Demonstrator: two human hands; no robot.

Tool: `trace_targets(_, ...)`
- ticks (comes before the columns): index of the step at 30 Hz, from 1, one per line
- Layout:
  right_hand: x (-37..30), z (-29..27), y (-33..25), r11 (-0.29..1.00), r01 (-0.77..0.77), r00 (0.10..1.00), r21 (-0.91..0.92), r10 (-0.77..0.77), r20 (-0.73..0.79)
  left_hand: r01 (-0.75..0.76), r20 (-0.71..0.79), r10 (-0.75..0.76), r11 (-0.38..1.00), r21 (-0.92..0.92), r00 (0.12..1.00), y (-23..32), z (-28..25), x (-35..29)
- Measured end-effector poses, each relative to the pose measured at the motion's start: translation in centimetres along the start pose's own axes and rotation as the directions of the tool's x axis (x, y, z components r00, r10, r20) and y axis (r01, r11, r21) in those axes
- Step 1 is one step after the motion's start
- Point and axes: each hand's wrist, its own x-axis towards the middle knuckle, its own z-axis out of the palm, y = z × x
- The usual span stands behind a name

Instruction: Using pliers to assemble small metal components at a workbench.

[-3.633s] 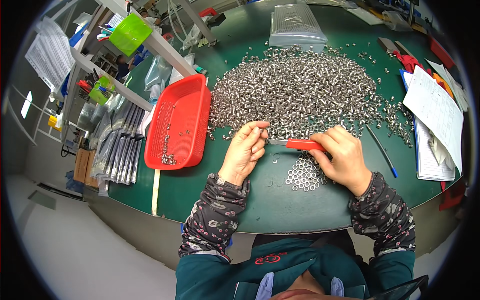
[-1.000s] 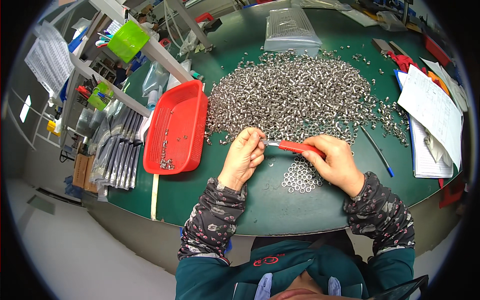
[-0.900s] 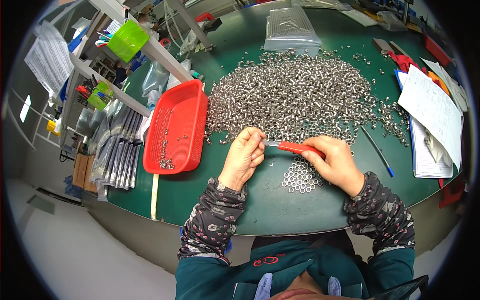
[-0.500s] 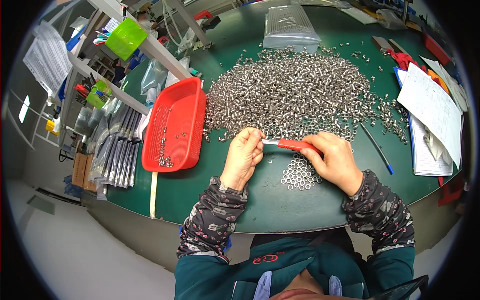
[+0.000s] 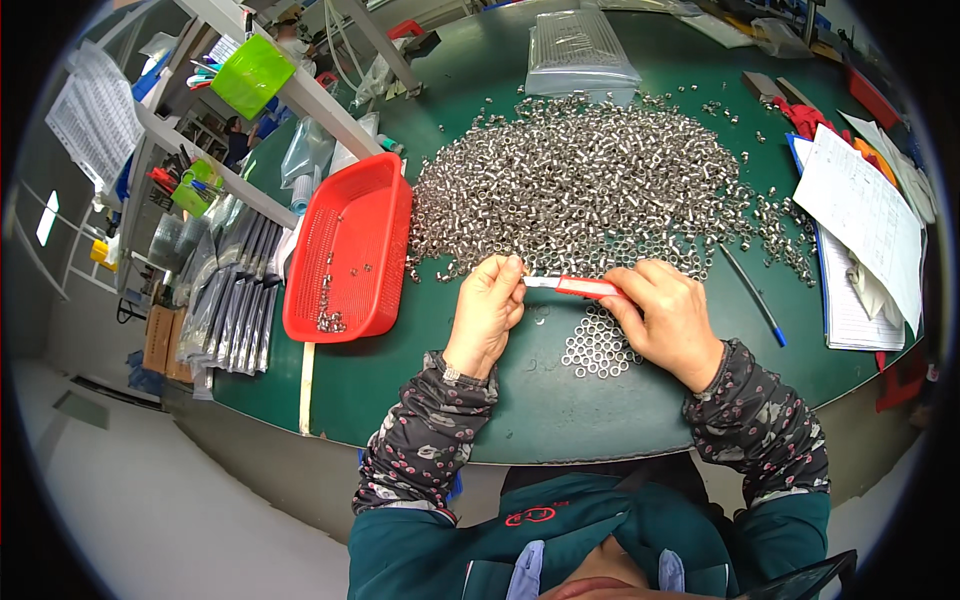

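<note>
My right hand [image 5: 668, 318] is closed round a red utility knife [image 5: 588, 287], its metal blade end pointing left. The blade's tip meets the fingertips of my left hand [image 5: 487, 312], which is closed in a pinch. Whatever sits between those left fingers is too small and hidden to make out. Just beyond both hands spreads a big heap of small shiny metal rings [image 5: 580, 185]. A smaller flat group of rings [image 5: 598, 345] lies on the green table below the knife, beside my right hand.
To the left stands a red plastic basket [image 5: 390, 255] with a few metal pieces in it. A blue pen [image 5: 757, 300] lies right of my right hand, near a clipboard with papers [image 5: 865, 225]. Plastic bags [image 5: 582, 55] are at the back; packed bags [image 5: 235, 315] sit far left.
The knife has turned slightly in my right hand, so a paler side of its handle shows. Both hands stay in nearly the same place.
</note>
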Motion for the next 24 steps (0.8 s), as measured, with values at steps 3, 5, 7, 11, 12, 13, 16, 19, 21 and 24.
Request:
trace_targets(3, 0.06, -0.07, -0.07, 1.0, 0.006, 1.0, -0.008, -0.006, 0.007, -0.005, -0.009, 0.005, 0.999, 0.042, 1.0, -0.05, -0.03, 0.01)
trace_targets(5, 0.08, -0.09, -0.1, 1.0, 0.009, 1.0, -0.016, -0.009, 0.006, 0.018, -0.033, -0.017, 0.999, 0.045, 0.999, 0.04, 0.17, -0.07)
trace_targets(7, 0.11, -0.12, -0.16, 1.0, 0.013, 1.0, -0.023, -0.013, 0.006, 0.026, -0.04, -0.024, 0.999, 0.044, 0.999, 0.08, 0.26, -0.1)
trace_targets(11, 0.14, -0.15, -0.19, 0.999, 0.027, 1.0, -0.025, -0.027, -0.004, 0.037, -0.036, -0.034, 0.997, 0.063, 0.999, 0.09, 0.14, -0.03)
trace_targets(12, 0.13, -0.17, -0.21, 0.999, 0.031, 0.999, -0.029, -0.031, -0.007, 0.037, -0.035, -0.035, 0.997, 0.063, 0.999, 0.1, 0.12, -0.02)
trace_targets(13, 0.11, -0.21, -0.23, 0.999, 0.031, 1.0, -0.03, -0.031, -0.007, 0.04, -0.031, -0.038, 0.997, 0.067, 0.999, 0.11, 0.11, 0.0)
trace_targets(16, 0.06, -0.24, -0.2, 1.0, 0.015, 1.0, 0.001, -0.015, 0.013, 0.05, -0.03, -0.048, 0.997, 0.066, 0.998, 0.38, 0.27, -0.03)
trace_targets(19, 0.08, -0.13, -0.06, 0.997, 0.057, 0.998, -0.051, -0.057, 0.002, 0.073, -0.03, -0.071, 0.995, 0.065, 0.997, 0.49, 0.18, 0.0)
trace_targets(21, 0.1, -0.2, -0.08, 0.996, 0.07, 0.998, -0.059, -0.07, 0.002, 0.089, -0.026, -0.087, 0.994, 0.069, 0.996, 0.6, 0.05, 0.03)
trace_targets(24, 0.16, -0.3, -0.05, 0.991, 0.098, 0.995, -0.093, -0.098, 0.006, 0.099, 0.008, -0.101, 0.988, 0.117, 0.995, 0.92, -0.14, 0.03)
